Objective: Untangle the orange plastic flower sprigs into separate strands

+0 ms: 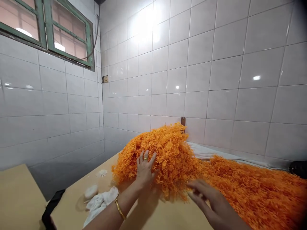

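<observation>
A tall heap of orange artificial foliage (165, 143) with fine, branching, star-like sprigs is piled on the tan tabletop (165, 214). My left hand (144, 169) presses against the heap's front left side, its fingers spread; a ring and a gold bangle show on that arm. At the heap's lower right edge is my right hand (206, 195), slightly blurred, with thumb and fingers apart and nothing plainly held. More orange foliage (254, 188) spreads in a lower layer along the right side of the table.
Left of my left arm lie a crumpled white cloth (102, 203), a whitish round object (91, 191) and a small white piece (102, 173). A black strap (54, 203) hangs over the table's left edge. Behind, white sheeting (206, 150) runs along the tiled wall (216, 105).
</observation>
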`<state>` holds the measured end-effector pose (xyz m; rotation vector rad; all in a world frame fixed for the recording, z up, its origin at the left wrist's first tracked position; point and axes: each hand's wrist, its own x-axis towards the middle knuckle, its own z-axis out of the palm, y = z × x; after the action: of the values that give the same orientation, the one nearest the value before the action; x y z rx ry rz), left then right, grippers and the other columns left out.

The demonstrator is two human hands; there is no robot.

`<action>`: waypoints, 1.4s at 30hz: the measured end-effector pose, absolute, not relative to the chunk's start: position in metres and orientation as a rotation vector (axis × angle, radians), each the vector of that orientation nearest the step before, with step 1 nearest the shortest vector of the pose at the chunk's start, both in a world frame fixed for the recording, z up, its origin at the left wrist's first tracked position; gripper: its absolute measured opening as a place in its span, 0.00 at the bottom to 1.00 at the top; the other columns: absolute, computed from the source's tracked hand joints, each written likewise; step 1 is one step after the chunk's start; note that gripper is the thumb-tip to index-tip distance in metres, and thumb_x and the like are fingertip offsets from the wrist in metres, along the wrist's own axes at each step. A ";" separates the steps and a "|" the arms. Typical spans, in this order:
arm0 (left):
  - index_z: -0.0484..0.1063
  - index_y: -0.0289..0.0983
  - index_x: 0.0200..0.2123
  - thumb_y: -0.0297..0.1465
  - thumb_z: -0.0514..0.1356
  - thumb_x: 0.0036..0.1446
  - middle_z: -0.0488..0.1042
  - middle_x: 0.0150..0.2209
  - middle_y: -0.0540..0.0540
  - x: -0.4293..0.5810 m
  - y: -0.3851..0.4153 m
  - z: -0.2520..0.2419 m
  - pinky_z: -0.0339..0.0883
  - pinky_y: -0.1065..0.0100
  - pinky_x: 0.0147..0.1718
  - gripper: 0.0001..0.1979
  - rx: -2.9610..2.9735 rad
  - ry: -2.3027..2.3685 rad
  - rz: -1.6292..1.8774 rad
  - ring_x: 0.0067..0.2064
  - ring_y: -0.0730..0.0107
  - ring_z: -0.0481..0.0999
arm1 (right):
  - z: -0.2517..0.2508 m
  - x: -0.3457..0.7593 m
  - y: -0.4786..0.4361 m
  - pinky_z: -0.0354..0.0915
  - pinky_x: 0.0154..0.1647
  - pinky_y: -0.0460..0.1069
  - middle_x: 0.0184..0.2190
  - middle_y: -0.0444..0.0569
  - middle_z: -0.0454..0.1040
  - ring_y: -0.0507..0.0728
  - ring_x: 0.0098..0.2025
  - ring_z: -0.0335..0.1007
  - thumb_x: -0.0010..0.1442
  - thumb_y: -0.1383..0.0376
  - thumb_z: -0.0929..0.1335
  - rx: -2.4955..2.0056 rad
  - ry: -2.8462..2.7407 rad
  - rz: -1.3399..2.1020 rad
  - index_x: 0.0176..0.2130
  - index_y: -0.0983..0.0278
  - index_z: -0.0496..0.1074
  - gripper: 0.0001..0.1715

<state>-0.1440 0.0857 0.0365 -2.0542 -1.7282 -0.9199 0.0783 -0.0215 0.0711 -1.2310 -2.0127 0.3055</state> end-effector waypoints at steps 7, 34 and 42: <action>0.54 0.48 0.56 0.50 0.49 0.50 0.68 0.47 0.42 -0.170 0.066 0.093 0.57 0.57 0.45 0.31 -2.460 -1.660 -0.862 0.47 0.56 0.66 | 0.102 0.003 0.071 0.61 0.38 0.54 0.36 0.56 0.67 0.61 0.38 0.64 0.50 0.46 0.62 -1.278 -1.642 0.000 0.37 0.66 0.67 0.27; 0.62 0.45 0.51 0.47 0.51 0.48 0.58 0.56 0.45 -0.151 0.128 0.155 0.55 0.62 0.48 0.27 -2.700 -1.663 -0.651 0.55 0.57 0.59 | 0.097 0.051 0.033 0.59 0.38 0.48 0.37 0.49 0.67 0.56 0.41 0.63 0.53 0.58 0.61 -0.856 -1.416 0.624 0.28 0.63 0.63 0.10; 0.66 0.39 0.40 0.25 0.48 0.51 0.60 0.53 0.38 -0.124 0.114 0.113 0.56 0.51 0.44 0.14 -2.275 -1.617 -0.927 0.52 0.52 0.59 | 0.060 0.068 0.049 0.59 0.25 0.47 0.20 0.42 0.61 0.51 0.23 0.59 0.50 0.57 0.63 -1.161 -1.537 0.693 0.22 0.63 0.59 0.13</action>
<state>-0.1236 0.1139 0.1134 -2.2749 -1.6171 -0.9266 0.0681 0.0495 0.0598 -1.1614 -1.5365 0.6928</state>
